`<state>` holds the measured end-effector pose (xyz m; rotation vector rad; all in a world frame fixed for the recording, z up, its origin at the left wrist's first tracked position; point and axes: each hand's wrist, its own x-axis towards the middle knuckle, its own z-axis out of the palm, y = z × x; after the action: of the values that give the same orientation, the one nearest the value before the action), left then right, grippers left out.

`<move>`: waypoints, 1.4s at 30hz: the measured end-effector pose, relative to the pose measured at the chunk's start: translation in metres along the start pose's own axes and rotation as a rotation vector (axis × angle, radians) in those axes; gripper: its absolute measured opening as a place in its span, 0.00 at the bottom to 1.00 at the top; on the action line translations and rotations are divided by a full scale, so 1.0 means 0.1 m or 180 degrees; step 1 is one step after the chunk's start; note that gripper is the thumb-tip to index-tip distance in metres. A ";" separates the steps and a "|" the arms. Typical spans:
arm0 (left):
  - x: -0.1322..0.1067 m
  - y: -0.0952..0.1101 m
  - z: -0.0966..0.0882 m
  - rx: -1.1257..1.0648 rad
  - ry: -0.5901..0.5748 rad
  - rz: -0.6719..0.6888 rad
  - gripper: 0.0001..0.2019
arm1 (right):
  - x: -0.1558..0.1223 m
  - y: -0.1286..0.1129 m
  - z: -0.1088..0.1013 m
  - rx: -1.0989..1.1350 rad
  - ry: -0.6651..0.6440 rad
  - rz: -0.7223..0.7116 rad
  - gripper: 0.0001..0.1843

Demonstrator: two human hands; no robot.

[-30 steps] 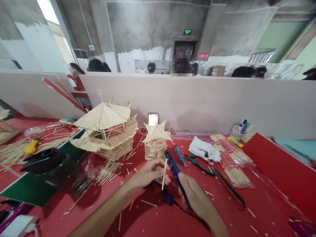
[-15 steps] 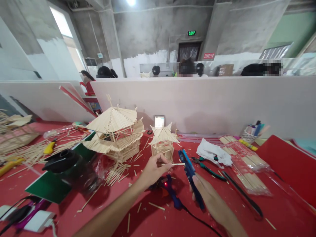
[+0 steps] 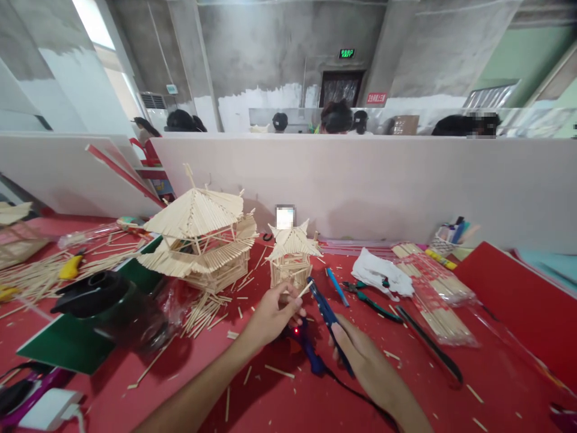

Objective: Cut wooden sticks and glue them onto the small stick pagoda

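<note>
My left hand (image 3: 276, 316) pinches a short, thin wooden stick (image 3: 306, 289), its free end pointing up and right. Gripped in my right hand (image 3: 356, 352) are dark blue pliers (image 3: 323, 305), whose tip is right by the stick's end; I cannot tell whether they touch. Below the hands lies a dark purple-blue glue gun (image 3: 311, 355) with a lit red light and a black cord. Just beyond stands a small stick-built pavilion (image 3: 294, 245). A larger stick pavilion (image 3: 198, 219) with a two-tiered roof is to its left.
Loose sticks (image 3: 205, 316) litter the red table. A dark jar (image 3: 117, 313) stands on a green board at left. To the right are a blue pen (image 3: 337, 287), green-handled pliers (image 3: 376, 307), white cloth (image 3: 381, 273), a black rod (image 3: 430, 346) and bagged sticks (image 3: 439, 313). A white partition (image 3: 360, 186) runs behind.
The stick has turned from level to slanting upward, and the pliers' tip has moved left with my right hand. The view has shifted slightly to the right.
</note>
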<state>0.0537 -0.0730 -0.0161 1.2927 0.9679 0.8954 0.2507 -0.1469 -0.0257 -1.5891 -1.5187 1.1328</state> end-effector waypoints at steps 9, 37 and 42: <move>0.02 0.00 0.00 0.0018 -0.0103 0.0017 0.25 | -0.04 -0.12 0.11 0.0010 -0.0330 -0.0161 0.27; 0.08 0.11 -0.24 0.1340 -0.0247 0.0190 0.10 | -0.06 -0.15 -0.22 -0.0390 -0.0664 -0.0121 0.26; 0.08 0.11 -0.26 0.1312 -0.0365 0.0119 0.11 | -0.01 -0.12 -0.21 -0.0332 -0.0794 -0.0204 0.24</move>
<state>0.0325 -0.0562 -0.0065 1.6958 1.0748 0.6596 0.2645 -0.1444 -0.0064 -1.4976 -1.8034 1.2715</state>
